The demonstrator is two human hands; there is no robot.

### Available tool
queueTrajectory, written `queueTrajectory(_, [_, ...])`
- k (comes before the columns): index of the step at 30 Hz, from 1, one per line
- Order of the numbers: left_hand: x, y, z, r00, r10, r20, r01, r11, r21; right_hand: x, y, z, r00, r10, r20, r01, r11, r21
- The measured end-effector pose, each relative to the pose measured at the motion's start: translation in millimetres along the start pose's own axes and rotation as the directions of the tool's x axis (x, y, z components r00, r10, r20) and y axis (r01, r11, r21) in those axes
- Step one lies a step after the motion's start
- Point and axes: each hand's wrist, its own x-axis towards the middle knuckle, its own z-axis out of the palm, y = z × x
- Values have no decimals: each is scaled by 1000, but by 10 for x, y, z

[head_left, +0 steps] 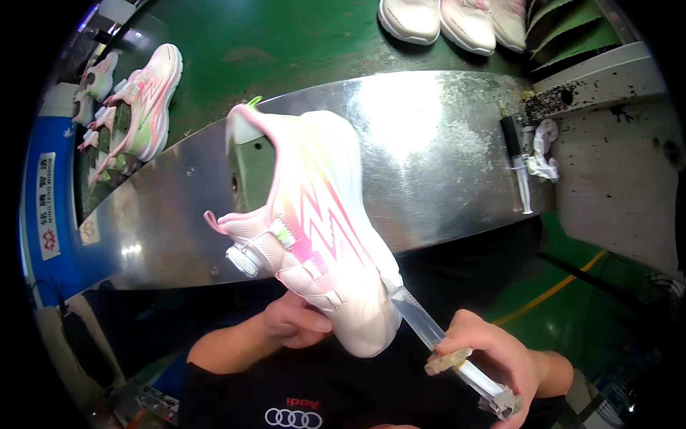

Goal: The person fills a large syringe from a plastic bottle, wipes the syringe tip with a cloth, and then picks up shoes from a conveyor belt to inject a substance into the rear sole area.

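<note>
Head view, looking down. The pink-and-white sneaker point(314, 214) sits at centre frame, raised above the steel bench edge point(443, 143), heel at about 11 o'clock, toe down toward 5 o'clock. It is mounted on a green last point(254, 168) that shows in the collar opening. A round dial closure point(244, 259) sits on its strap side, at 8 o'clock from the shoe's middle.

My left hand point(293, 322) is under the shoe near the toe end, fingers curled up against its underside and gripping it. My right hand point(493, 357), at 5 o'clock in the frame, is closed around a clear syringe point(436, 336); the thumb lies along the barrel. The syringe tip touches the shoe at the toe edge, right at the sole line. I cannot tell whether anything is coming out.

On the bench at 2 o'clock a second syringe point(519, 161) with a dark barrel lies flat, just beside a crumpled white rag point(544, 146). Beyond the bench runs a green conveyor belt point(286, 43). At 12 to 1 o'clock three white shoes point(450, 21) stand on it in a row. At 10 o'clock another pink sneaker point(150, 100) rests on the belt, with more shoes point(96, 82) past it, too small to read.
</note>
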Motion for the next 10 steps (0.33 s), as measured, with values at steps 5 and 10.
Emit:
queueTrajectory(5, [379, -30, 141, 998, -44, 39, 41, 997, 58, -293, -146, 114, 996, -4, -90, -4, 996, -90])
queueTrajectory(10, [668, -43, 202, 988, -111, 110, 98, 989, 113, -428, -219, 137, 970, -124, -210, 82, 976, -200])
